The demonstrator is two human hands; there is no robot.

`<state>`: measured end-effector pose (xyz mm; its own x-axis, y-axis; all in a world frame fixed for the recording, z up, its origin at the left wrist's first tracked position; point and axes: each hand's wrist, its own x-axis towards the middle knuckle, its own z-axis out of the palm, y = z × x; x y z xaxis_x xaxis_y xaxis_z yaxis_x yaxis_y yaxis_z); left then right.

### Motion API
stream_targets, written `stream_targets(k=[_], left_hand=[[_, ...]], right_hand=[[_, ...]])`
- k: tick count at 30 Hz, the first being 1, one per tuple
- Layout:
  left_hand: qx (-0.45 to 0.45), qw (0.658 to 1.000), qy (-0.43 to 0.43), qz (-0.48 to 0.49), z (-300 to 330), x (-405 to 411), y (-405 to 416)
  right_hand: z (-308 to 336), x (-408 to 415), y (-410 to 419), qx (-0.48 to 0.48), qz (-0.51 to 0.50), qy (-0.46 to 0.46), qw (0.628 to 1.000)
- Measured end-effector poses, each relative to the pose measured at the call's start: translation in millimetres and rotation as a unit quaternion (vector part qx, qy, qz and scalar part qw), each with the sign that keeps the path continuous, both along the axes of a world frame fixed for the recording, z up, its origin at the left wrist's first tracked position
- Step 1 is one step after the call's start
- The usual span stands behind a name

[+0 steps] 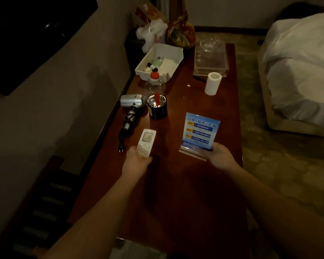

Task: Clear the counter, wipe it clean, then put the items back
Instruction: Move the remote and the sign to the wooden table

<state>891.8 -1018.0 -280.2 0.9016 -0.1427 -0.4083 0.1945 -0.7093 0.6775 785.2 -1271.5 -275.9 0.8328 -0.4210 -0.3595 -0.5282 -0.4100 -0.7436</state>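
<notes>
Tabletop of dark reddish wood, dimly lit, running away from the viewer beside a pale wall. Left hand wrapped around the lower, button end of a white remote control, screen end pointing away. Right hand clamped on the near right corner of a blue printed sign in a clear acrylic stand, upright; whether its base touches the wood cannot be told. Just left of the left hand, a black plug at the end of a coiled cord. Beyond the left hand, a silver hair dryer lying on its side, and just beside it a dark cylindrical cup with a shiny lining and a red item inside. Farther past the cup, a clear bottle with a red cap, touching or nearly touching a white plastic tray holding small bottles. Well beyond the right hand, a white paper roll standing upright, with a clear acrylic tray behind it carrying glassware. Off to the right of the right hand, a bed with white bedding on patterned carpet.
</notes>
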Motion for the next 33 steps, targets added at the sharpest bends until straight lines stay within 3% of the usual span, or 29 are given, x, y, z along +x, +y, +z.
stream_targets(k=[7, 16, 33], left_hand=[[0.1, 0.995, -0.03, -0.004, -35.9, 42.6, -24.9], [0.177, 0.98, -0.089, -0.009, -58.8, 70.7, -38.9], [0.189, 0.974, -0.127, -0.009, -79.0, 87.4, -43.5]], right_hand=[[-39.4, 69.2, -29.5, -0.012, -0.024, -0.002, 1.0], [-72.1, 125.1, -48.7, -0.079, 0.042, -0.034, 0.995], [-88.6, 196.3, -64.2, -0.074, 0.033, -0.066, 0.995]])
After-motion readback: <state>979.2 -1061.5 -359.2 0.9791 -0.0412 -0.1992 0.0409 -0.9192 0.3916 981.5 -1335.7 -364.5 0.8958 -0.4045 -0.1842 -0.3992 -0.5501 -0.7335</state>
